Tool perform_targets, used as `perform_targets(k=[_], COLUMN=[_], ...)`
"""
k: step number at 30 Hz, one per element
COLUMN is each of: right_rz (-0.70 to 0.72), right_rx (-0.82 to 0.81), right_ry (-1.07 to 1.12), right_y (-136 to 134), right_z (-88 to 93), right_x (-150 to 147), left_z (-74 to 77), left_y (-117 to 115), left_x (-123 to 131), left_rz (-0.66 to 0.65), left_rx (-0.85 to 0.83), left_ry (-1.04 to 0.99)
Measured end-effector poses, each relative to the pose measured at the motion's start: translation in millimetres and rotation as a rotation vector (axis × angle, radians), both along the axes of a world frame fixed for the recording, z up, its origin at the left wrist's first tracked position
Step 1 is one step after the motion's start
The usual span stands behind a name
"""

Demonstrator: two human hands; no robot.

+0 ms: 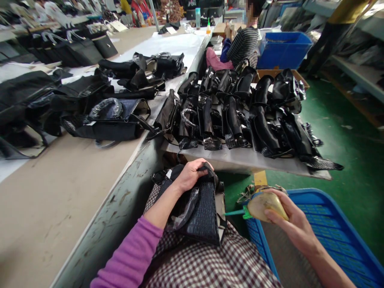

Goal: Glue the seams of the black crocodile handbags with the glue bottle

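Observation:
A black crocodile-textured bag rests on my lap over a checkered cloth. My left hand grips black material at the bag's top edge, fingers wrapped round it. In my right hand is a yellowish glue bottle, held on its side with its green nozzle pointing left. The nozzle's tip is at the bag's pale open side edge; whether it touches cannot be made out. Clear plastic wrap covers the bag's handle.
Rows of black bags cover a low table ahead. More bags lie on the long table at left. A blue basket stands at right. A seated person is beyond, near a blue bin.

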State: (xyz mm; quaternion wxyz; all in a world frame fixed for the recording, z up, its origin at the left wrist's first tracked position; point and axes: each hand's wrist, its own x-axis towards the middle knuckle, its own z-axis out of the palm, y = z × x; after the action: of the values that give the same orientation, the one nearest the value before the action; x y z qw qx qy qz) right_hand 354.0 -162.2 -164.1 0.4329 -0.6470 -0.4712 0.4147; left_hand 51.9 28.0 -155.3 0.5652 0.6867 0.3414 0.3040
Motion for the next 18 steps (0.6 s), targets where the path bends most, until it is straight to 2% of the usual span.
perform_targets(k=[4,11,14,18], right_rz=[-0.003,-0.242,-0.235,-0.118], right_rx=[-0.072,-0.048,-0.053,-0.096], right_ry=[0.107,0.420,0.373,0.171], right_y=[-5,-8,-10,-12], right_z=[6.3,6.4,14.0,23.8], right_x=[1,-2,-4,-8], left_z=[-0.1,2.1,4.0,4.5], left_y=[0,1,0,-5], left_x=[0,-3,-3,-3], left_rz=[0.006,0.033,0.039,0.068], left_rx=[0.014,0.066,0.101,0.169], left_ry=[-0.001,0.006,0.008,0.010])
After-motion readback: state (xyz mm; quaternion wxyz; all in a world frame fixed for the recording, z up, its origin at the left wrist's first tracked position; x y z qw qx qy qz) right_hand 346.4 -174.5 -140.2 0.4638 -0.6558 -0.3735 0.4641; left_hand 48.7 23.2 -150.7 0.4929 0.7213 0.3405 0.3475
